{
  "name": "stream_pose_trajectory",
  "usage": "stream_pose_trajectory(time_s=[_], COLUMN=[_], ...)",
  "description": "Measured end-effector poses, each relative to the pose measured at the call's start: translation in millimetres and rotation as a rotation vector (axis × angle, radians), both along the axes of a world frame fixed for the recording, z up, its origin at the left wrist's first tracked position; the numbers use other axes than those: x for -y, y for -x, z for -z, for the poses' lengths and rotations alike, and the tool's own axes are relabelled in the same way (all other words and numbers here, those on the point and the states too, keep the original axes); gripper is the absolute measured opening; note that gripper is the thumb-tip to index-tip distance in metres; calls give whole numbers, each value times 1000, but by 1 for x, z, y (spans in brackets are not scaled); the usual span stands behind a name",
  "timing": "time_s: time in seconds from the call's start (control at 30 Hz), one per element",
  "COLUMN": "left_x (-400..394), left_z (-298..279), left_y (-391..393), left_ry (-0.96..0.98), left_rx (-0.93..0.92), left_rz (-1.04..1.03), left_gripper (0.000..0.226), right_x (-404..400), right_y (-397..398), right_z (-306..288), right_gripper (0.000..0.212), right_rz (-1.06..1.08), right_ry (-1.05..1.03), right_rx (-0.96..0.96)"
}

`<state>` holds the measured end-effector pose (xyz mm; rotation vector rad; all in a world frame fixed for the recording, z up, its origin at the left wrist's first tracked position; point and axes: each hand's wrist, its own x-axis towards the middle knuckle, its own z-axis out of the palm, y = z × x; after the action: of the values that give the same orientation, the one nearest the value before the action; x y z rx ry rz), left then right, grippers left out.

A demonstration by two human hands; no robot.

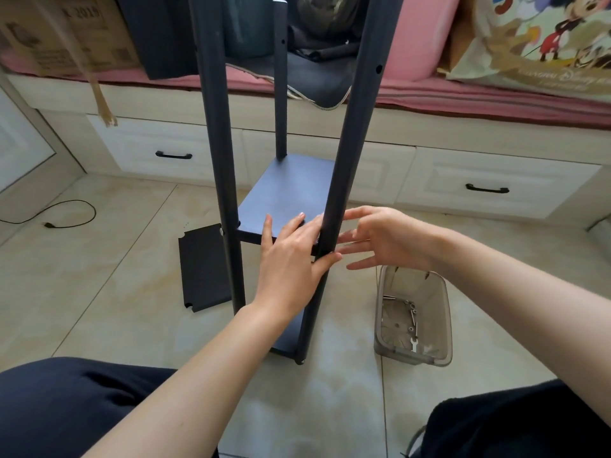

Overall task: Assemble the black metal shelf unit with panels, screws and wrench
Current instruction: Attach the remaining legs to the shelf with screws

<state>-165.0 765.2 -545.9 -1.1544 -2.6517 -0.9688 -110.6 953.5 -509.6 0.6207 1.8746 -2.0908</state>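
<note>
left hand (291, 259) flat on shelf panel (284, 196) at upright right post (344, 160); right hand (380, 239) released, fingers spread

Printed on the cardboard box (66, 34), upper left on the pink bed: "2019", partly blurred, smaller print below unreadable. On the cartoon-mouse bag (542, 44), far right of that box: script "Disney", preceded by a word too blurred to read.

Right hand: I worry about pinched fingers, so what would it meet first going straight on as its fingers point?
Probably the near right post: the right hand points left at it, fingertips nearly there; depth is unclear.
</note>
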Motion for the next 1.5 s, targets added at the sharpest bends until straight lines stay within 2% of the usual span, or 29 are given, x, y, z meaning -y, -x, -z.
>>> stream_pose_trajectory(time_s=[0.07, 0.33, 0.5, 0.67, 0.73, 0.83, 0.97, 1.03, 1.13, 1.33, 1.5], left_x=[0, -3, 5, 8, 7, 5, 2, 0, -1, -7, -10], left_z=[2, 3, 4, 6, 7, 7, 15, 22, 32, 38, 31], left_y=[-1, -6, -3, 2, 4, 7, 12, 12, 10, 4, 3], left_ry=[-8, -108, 5, 219, 239, 175, 48, 5, -61, -134, -156], left_rx=[1, 32, -18, -114, -119, -97, 0, 46, 118, 162, 192], left_rz=[-4, -100, -56, -10, -13, -29, -49, -58, -73, -102, -80], left_gripper=[58, 50, 57, 65, 65, 63, 49, 40, 28, 23, 21], right_x=[7, 30, 29, 28, 26, 23, 13, 2, -19, -73, -101], right_y=[7, 22, 22, 22, 22, 21, 11, -1, -26, -62, -85], right_z=[7, 12, 11, 19, 20, 19, 20, 27, 46, 101, 171], right_gripper=[27, 20, 27, 23, 25, 26, 22, 25, 30, 28, 22], right_rz=[77, 2, -25, 23, 40, 76, 120, 169, 172, 298, 320], right_ry=[-2, 45, 16, 64, 75, 119, 151, 90, -67, -190, -349], right_rx=[56, 160, 196, 143, 127, 92, 58, 74, 221, 398, 523])
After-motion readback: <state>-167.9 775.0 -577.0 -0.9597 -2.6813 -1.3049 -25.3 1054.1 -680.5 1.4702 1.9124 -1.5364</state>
